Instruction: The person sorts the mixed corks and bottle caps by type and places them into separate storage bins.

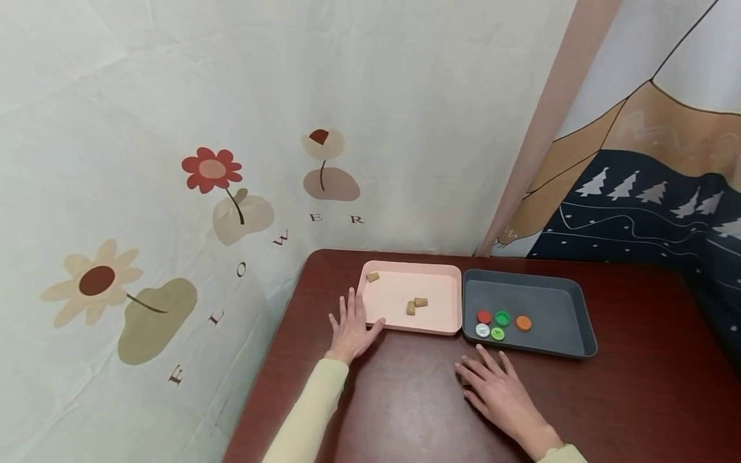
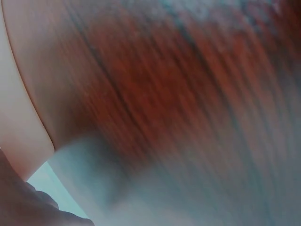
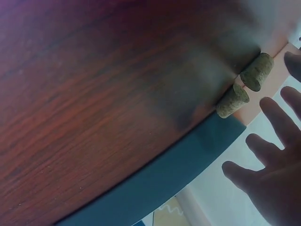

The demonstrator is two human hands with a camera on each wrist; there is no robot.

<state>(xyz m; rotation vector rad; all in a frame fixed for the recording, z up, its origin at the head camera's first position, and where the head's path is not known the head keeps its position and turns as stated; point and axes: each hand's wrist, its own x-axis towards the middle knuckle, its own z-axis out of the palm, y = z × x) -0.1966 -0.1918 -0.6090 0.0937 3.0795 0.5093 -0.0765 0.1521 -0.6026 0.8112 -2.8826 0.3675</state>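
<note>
My left hand (image 1: 350, 334) lies spread at the near left corner of the pink tray (image 1: 440, 276), thumb by its front rim and fingers along its left side. Several brown corks (image 1: 421, 301) lie in that tray. Over the table in front of the dark grey tray (image 1: 556, 308), my right hand (image 1: 503, 395) is held with loosely extended fingers. A cork (image 1: 465, 381) peeks out beside its fingers, mostly hidden in the head view. From the right wrist, two corks (image 3: 257, 71) show on the table close to the fingers (image 3: 277, 117), with nothing gripped.
The grey tray holds several round caps: red (image 1: 484, 317), green (image 1: 502, 318), orange (image 1: 523, 323), white (image 1: 482, 330) and light green (image 1: 497, 334). Both trays stand side by side near the back of the brown table (image 1: 399, 399). Behind it hangs a printed curtain (image 1: 417, 141).
</note>
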